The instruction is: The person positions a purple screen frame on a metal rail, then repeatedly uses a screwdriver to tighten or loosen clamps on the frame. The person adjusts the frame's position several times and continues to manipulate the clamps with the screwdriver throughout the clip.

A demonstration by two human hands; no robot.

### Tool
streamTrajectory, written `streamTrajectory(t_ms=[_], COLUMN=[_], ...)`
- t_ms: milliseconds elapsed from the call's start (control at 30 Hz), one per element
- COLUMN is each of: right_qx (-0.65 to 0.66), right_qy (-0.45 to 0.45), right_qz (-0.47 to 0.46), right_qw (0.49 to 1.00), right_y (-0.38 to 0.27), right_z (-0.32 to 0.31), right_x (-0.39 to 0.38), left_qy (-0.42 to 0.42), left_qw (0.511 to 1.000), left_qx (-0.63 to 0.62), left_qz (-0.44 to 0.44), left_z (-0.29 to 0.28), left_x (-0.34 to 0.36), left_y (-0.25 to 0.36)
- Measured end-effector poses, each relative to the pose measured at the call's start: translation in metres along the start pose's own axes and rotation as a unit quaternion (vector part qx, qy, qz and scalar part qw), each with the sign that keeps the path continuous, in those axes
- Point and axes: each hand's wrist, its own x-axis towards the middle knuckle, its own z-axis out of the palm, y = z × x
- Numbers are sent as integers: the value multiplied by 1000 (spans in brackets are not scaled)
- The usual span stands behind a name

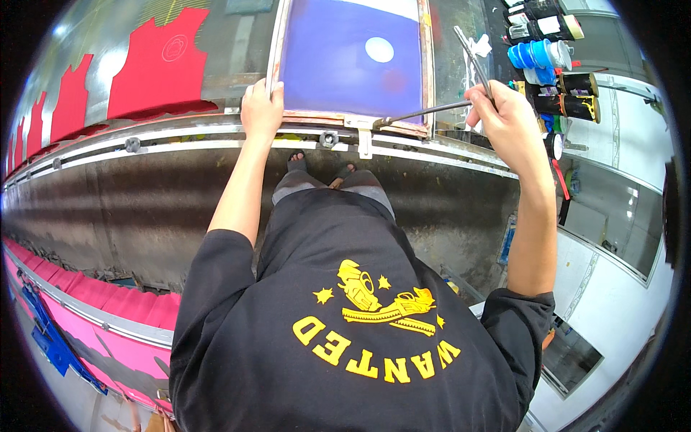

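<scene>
In front of me lies a screen-printing frame (276, 43) with a blue-purple mesh, a pale round spot and a white area at its far end. My left hand (260, 109) is closed on the frame's near left corner. My right hand (498, 115), off the near right corner, grips a dark metal rod (435, 109) that looks like a bent wrench. One length of it reaches left to a pale metal bracket (365, 137) at the frame's near edge. Another length points up and away from my fist. Whether the two are one piece, I cannot tell.
Red fabric pieces (155, 72) lie on the long table at left. A metal rail (194, 140) runs along its near edge. Cans and tape rolls (540, 54) stand at right. Behind on the left is another table with pink fabric (108, 291); parts of a person (162, 417) show there.
</scene>
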Motion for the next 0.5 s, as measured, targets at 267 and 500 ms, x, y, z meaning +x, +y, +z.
streamTrajectory(t_ms=[267, 500], right_qx=[-256, -211], right_qy=[131, 244], right_qz=[-15, -241], right_qw=[958, 915], right_y=[-49, -62], right_z=[55, 82], right_x=[30, 26], left_qy=[-87, -164], left_qw=[992, 980], left_qx=[26, 47], left_qz=[-85, -105], left_z=[-4, -16], left_x=[4, 12], left_y=[17, 17])
